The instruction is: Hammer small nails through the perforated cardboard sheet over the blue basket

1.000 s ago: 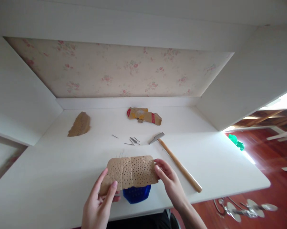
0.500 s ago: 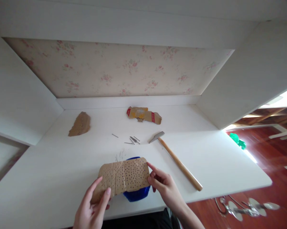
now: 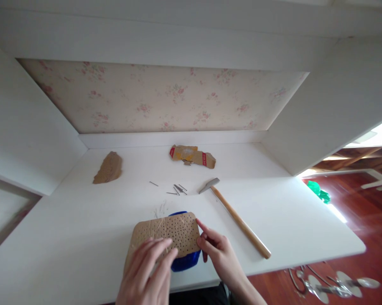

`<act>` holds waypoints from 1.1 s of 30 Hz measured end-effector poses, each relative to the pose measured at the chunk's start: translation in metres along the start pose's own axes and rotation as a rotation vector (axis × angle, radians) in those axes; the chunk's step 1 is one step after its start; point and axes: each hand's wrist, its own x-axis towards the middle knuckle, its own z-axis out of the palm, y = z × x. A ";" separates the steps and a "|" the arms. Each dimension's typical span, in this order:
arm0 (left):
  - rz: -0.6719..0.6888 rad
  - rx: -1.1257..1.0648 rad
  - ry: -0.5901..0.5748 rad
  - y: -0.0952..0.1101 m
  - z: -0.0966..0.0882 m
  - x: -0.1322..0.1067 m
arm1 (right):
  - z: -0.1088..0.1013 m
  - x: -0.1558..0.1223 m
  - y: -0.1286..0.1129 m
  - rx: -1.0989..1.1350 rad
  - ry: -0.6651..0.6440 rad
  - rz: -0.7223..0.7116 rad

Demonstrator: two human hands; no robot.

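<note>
A brown cardboard piece full of small holes lies on top of a blue container near the front edge of the white desk. My left hand rests flat on the cardboard's left half, fingers stretched out. My right hand pinches the cardboard's right edge with curled fingers. A hammer with a wooden handle lies just to the right of my right hand.
Several loose nails lie in the desk's middle. A torn cardboard scrap sits at the back left and a crumpled carton at the back centre. A green object and metal spoons lie on the red floor.
My left hand moved from under the cardboard's left edge onto its top, lying flat. The cardboard has settled over the blue container. My right hand keeps its grip on the right edge.
</note>
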 end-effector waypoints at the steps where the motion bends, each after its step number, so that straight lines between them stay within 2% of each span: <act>1: 0.076 -0.031 -0.017 0.009 0.005 0.007 | 0.001 0.000 0.001 0.006 -0.002 -0.004; 3: 0.211 -0.023 -0.029 0.024 0.018 0.017 | 0.001 0.000 0.003 0.029 -0.017 -0.006; 4: 0.226 0.005 -0.036 0.029 0.026 0.019 | 0.001 0.000 0.005 0.043 -0.033 -0.002; 7: 0.181 0.063 -0.009 0.033 0.049 0.016 | -0.004 0.001 0.007 0.007 -0.036 0.013; 11: 0.099 0.034 0.038 0.031 0.066 0.004 | -0.015 0.015 0.001 -0.165 0.083 -0.026; 16: 0.055 -0.003 -0.025 0.028 0.065 0.003 | -0.017 0.065 -0.021 -0.500 0.085 -0.167; 19: 0.069 -0.001 -0.043 0.025 0.061 0.007 | -0.005 0.098 -0.031 -0.747 0.085 -0.269; 23: 0.078 0.019 -0.048 0.019 0.055 0.009 | 0.013 0.128 -0.032 -1.003 0.042 -0.298; 28: 0.001 0.032 -0.072 0.013 0.046 0.011 | 0.022 0.143 -0.023 -1.205 0.018 -0.269; 33: -0.026 0.055 -0.071 0.011 0.042 0.014 | 0.022 0.139 -0.021 -1.285 0.017 -0.239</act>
